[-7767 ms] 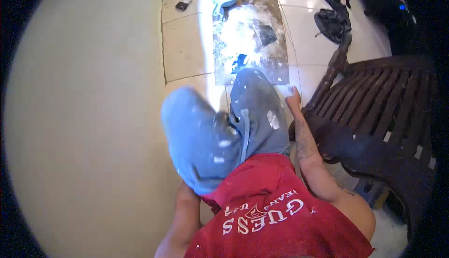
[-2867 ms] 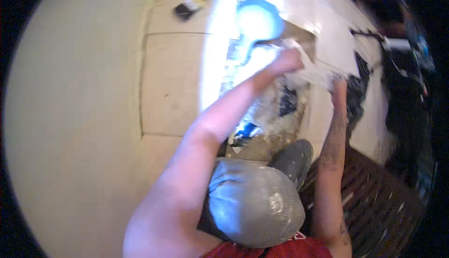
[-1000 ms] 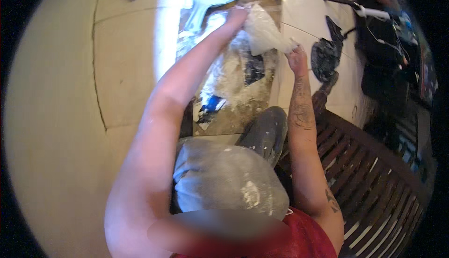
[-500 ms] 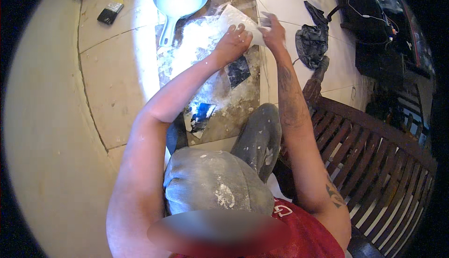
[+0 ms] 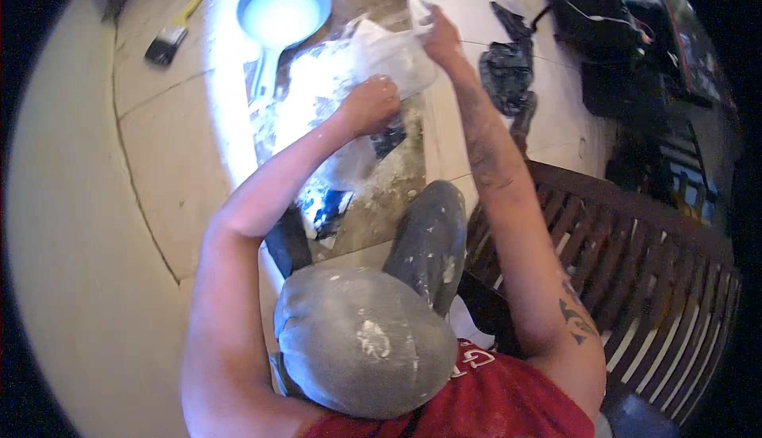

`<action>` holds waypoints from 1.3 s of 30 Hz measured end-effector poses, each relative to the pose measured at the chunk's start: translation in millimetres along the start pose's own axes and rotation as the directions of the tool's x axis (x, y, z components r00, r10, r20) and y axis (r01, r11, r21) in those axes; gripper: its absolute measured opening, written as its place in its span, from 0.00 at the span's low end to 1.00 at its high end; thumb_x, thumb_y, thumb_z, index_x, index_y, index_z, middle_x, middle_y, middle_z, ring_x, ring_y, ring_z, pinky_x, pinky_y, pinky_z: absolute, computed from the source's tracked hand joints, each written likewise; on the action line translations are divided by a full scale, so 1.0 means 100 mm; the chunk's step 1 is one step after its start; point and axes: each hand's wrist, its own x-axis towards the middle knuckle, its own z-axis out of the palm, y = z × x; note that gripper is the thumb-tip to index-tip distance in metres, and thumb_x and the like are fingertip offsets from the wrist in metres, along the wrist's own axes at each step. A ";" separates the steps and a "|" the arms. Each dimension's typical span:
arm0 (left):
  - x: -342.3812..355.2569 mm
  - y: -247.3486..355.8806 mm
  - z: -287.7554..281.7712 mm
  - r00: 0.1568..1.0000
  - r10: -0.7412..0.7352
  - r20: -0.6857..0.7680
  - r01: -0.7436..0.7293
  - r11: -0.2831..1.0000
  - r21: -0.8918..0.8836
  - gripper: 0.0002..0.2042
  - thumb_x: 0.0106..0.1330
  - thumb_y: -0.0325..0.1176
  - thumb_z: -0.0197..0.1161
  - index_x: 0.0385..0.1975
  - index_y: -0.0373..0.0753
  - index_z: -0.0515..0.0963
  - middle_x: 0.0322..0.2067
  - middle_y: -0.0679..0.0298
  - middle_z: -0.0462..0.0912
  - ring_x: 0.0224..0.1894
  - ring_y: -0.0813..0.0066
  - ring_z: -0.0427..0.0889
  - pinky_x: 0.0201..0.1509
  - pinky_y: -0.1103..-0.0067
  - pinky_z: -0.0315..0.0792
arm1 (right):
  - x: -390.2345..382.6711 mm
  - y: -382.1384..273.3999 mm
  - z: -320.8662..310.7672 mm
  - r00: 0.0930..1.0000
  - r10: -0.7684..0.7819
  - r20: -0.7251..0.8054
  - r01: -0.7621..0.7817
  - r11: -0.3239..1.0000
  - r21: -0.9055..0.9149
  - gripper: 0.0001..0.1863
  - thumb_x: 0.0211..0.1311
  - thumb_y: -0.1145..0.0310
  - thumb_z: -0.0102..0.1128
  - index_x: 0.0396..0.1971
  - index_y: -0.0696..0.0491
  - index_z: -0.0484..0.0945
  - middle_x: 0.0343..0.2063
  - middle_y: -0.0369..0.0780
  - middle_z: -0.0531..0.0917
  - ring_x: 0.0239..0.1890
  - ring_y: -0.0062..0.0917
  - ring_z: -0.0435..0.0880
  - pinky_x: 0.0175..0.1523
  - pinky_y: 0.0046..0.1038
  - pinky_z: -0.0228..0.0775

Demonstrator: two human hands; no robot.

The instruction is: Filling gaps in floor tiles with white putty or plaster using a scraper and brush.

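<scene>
A thin, translucent white sheet [image 5: 401,65], perhaps plastic or cloth, stretches between my two hands over a stained, white-smeared board [image 5: 381,220] on the floor. At its near side my left hand [image 5: 369,105] is closed, the fingers curled in on the sheet. Farther off and to the right, my right hand [image 5: 439,37] grips the sheet's far corner, which is raised. A light-blue pan [image 5: 264,77] holding milky white liquid [image 5: 283,16] sits at the board's far left. Two dark, shiny pieces [image 5: 324,209] lie on the board, one partly behind my left hand.
A paintbrush [image 5: 167,47] with dark bristles rests on the tiles at far left, near a wall [image 5: 63,224]. On the right are a crumpled black bag [image 5: 506,73], a black box-like unit [image 5: 611,81] with cables, and a slatted dark wooden bench [image 5: 603,271].
My hands have drawn apart: the left came nearer, the right moved slightly farther off. The sheet now spreads wider between them. The whole view has shifted a little.
</scene>
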 end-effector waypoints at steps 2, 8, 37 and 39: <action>0.16 0.05 0.05 0.987 -0.080 -0.139 0.068 0.993 -0.091 0.06 0.43 0.30 0.54 0.21 0.37 0.72 0.25 0.56 0.71 0.33 0.59 0.71 0.35 0.71 0.69 | -0.16 0.24 0.03 0.990 0.009 -0.141 -0.001 0.998 0.057 0.27 0.43 0.76 0.51 0.50 0.57 0.63 0.41 0.46 0.74 0.43 0.33 0.74 0.46 0.33 0.66; 0.16 -0.13 0.28 0.937 -0.272 -0.219 0.200 0.932 -0.301 0.13 0.47 0.21 0.50 0.36 0.32 0.69 0.37 0.49 0.72 0.43 0.54 0.70 0.47 0.70 0.66 | -1.51 -0.09 0.08 0.937 0.336 -0.094 -0.301 0.914 0.272 0.26 0.42 0.67 0.59 0.45 0.57 0.64 0.42 0.48 0.71 0.45 0.40 0.70 0.50 0.32 0.61; 0.67 -0.36 0.36 0.953 -0.281 -0.115 0.274 0.959 -0.074 0.08 0.49 0.32 0.53 0.26 0.34 0.72 0.27 0.54 0.77 0.31 0.58 0.77 0.34 0.69 0.70 | -2.69 0.02 -0.35 0.762 0.622 -0.178 -0.562 0.773 0.294 0.29 0.41 0.73 0.56 0.49 0.52 0.62 0.30 0.44 0.76 0.34 0.35 0.76 0.40 0.31 0.67; 0.67 -0.36 0.35 0.947 -0.317 -0.046 0.310 0.944 -0.115 0.09 0.49 0.33 0.53 0.26 0.34 0.73 0.27 0.53 0.77 0.31 0.58 0.77 0.35 0.69 0.70 | -2.69 0.02 -0.37 0.757 0.628 -0.182 -0.576 0.772 0.269 0.29 0.41 0.73 0.56 0.49 0.52 0.62 0.30 0.43 0.76 0.33 0.35 0.76 0.40 0.31 0.67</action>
